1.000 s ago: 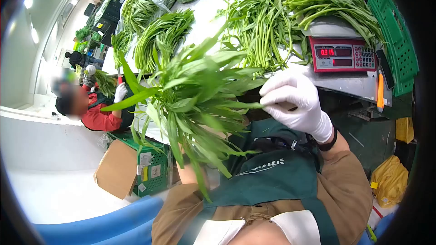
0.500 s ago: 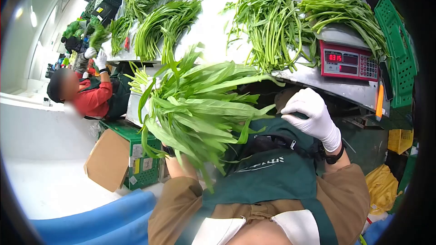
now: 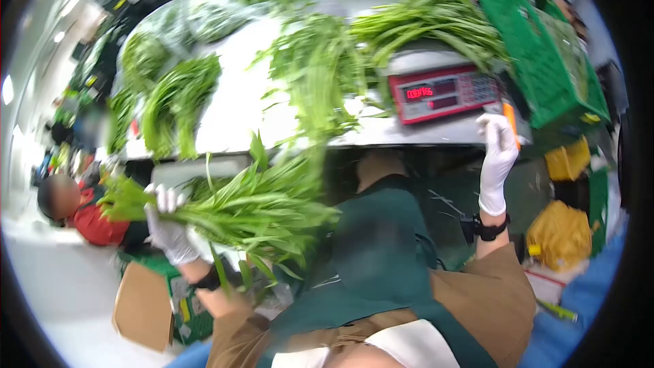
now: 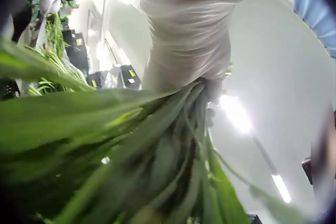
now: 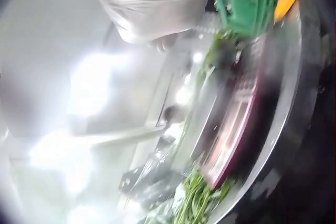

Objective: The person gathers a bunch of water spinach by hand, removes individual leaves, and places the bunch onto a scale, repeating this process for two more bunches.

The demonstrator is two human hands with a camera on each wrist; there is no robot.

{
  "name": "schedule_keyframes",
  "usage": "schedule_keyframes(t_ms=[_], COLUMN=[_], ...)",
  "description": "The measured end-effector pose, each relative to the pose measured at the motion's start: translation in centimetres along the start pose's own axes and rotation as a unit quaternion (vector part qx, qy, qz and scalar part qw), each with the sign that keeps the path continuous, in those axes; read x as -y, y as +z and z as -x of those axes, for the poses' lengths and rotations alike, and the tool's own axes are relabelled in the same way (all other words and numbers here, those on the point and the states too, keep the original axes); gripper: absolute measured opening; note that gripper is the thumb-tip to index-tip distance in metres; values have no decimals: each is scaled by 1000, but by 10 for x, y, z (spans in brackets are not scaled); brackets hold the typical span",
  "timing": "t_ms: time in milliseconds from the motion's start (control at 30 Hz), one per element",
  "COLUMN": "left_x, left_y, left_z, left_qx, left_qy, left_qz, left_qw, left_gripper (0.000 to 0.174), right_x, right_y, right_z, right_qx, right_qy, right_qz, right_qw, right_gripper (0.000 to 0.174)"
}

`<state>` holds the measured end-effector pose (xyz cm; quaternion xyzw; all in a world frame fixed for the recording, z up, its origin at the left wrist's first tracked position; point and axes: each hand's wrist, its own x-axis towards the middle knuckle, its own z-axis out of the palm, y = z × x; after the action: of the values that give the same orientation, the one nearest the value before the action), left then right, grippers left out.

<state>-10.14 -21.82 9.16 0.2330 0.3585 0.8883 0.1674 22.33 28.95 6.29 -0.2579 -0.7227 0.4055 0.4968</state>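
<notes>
In the head view my gloved left hand (image 3: 169, 221) grips a bunch of long-leaved greens (image 3: 259, 208) near its cut stems, leaves spread to the right. Its leaves fill the lower left wrist view, below the white glove (image 4: 186, 40). My gloved right hand (image 3: 499, 146) is raised at the table's front edge with its fingers loosely bent. Right beside it lies an orange handle (image 3: 509, 123), and the red scale (image 3: 443, 94) stands just to its left with blurred red digits. More greens (image 3: 436, 17) lie on the scale's pan.
Several heaps of greens (image 3: 310, 71) lie across the white table (image 3: 235, 105), with bagged greens (image 3: 218, 17) at the back. A green crate (image 3: 538, 61) stands right of the scale. At far left is another person (image 3: 95, 221) in red. A cardboard flap (image 3: 143, 307) stands low at left.
My left hand has come down and left with the bunch. The right hand has moved away from the leaves to the right, beside the scale. The head view has swung right.
</notes>
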Motion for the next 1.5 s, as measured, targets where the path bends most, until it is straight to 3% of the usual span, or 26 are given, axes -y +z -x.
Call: schedule_keyframes(t_ms=[67, 100, 167, 200, 233, 300, 333, 367, 500, 567, 700, 767, 800, 833, 900, 967, 1033, 1067, 1100, 1133, 1167, 1200, 1300, 1467, 1500], left_x=[3, 9, 3, 7, 11, 15, 17, 18, 8, 1, -21, -42, -53, -63, -62, -60, -57, -60, -59, -62, -59, -56, -46, -48, -50], left_y=[69, 91, 75, 84, 95, 111, 118, 124, 138, 142, 126, 101, 89, 79, 101, 88, 77, 85, 75, 72, 60, 52, 28, -9, -19], left_z=[3, 8, 8, 8, 7, 4, 3, 3, 5, 11, 26, 37, 46, 55, 57, 59, 67, 68, 75, 80, 90, 101, 134, 173, 178], left_qx=[-41, -65, -5, 9, 18, 56, 49, 41, 47, 26, -86, -172, -181, -198, -147, -119, -150, -185, -169, -186, -182, -193, -223, -306, -303], left_qy=[-21, -37, -78, -70, -56, -37, -31, -23, -40, -41, 25, 52, 63, 69, 76, 36, -58, -157, -138, -198, -184, -185, -189, -213, -211], left_qz=[-107, -151, -239, -237, -238, -235, -239, -244, -277, -314, -421, -504, -581, -656, -737, -739, -702, -641, -625, -548, -530, -512, -468, -477, -489], left_qw=[993, 986, 968, 969, 969, 970, 969, 969, 959, 948, 903, 845, 791, 725, 656, 662, 694, 728, 749, 791, 807, 817, 834, 796, 790], left_gripper=[39, 40, 43, 45, 46, 50, 51, 52, 52, 52, 46, 34, 33, 33, 35, 41, 39, 37, 34, 33, 32, 33, 33, 34, 35], right_x=[-35, -52, -112, -137, -150, -134, -132, -127, -134, -135, -180, -178, -164, -149, -118, -52, 1, 28, 59, 81, 105, 140, 206, 223, 226], right_y=[-49, -76, -131, -152, -166, -155, -149, -141, -128, -121, -131, -139, -137, -129, -93, -32, 41, 80, 118, 157, 189, 214, 282, 356, 367], right_z=[-22, -32, -43, -42, -48, -45, -47, -51, -66, -65, -53, -44, -34, -29, -17, -14, 3, 18, 34, 56, 77, 98, 154, 241, 247], right_qx=[-227, -275, -236, -175, -110, -1, 19, 16, 118, 143, 76, 6, -17, -28, 69, 268, 386, 452, 508, 571, 620, 657, 737, 695, 720], right_qy=[69, 89, -33, -51, -67, -9, -12, -38, 105, 74, 66, 223, 208, 190, 194, 239, 212, 201, 185, 74, -39, -28, -106, -199, -178], right_qz=[5, 31, 221, 321, 412, 517, 519, 518, 500, 540, 400, 137, 38, 20, -93, -112, -149, -137, -125, -151, -170, -177, -185, -164, -146], right_qw=[972, 957, 946, 929, 902, 856, 854, 854, 851, 826, 911, 965, 977, 981, 974, 926, 885, 858, 832, 804, 765, 733, 642, 671, 655], right_gripper=[18, 17, 19, 25, 33, 46, 53, 44, 40, 45, 35, 34, 34, 40, 36, 33, 30, 30, 31, 31, 31, 31, 29, 32, 32])
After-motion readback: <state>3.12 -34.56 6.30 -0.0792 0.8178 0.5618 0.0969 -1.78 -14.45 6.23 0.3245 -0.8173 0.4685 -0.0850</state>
